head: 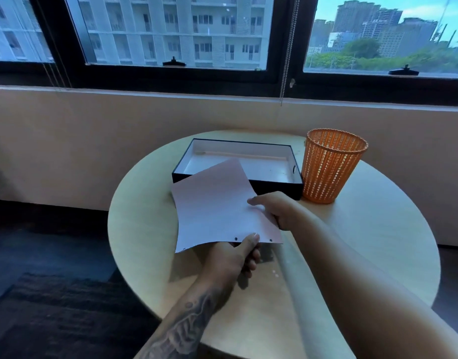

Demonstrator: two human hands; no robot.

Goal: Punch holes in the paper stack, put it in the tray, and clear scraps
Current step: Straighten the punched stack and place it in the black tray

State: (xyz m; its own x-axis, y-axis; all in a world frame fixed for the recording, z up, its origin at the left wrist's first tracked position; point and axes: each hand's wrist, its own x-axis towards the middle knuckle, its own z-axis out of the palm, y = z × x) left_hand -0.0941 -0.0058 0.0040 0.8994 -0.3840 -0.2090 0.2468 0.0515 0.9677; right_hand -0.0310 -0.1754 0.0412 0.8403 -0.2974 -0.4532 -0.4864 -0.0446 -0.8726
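- The left hand [233, 257] is sitting nearest to the camera, and its grip is pinching the near edge of the paper stack [217, 206], thumb on top and fingers under.
- Small white scraps [274, 273] are lying on the round surface [145, 242], just right of the left hand.
- The right hand [279, 211] is holding the right side of the paper stack, with its grip closed on the edge and the thumb pressing on top.
- The paper stack is being held up in the air above the surface, tilted, with little punched holes showing along its near edge.
- The far corner of the paper stack is hanging over the front wall of the tray [279, 187].
- The tray is sitting on the surface behind the paper, black outside and white inside.
- An orange bin [331, 167] is standing on the surface just beside the right end of the tray.
- A window [171, 35] is showing tall buildings far behind.
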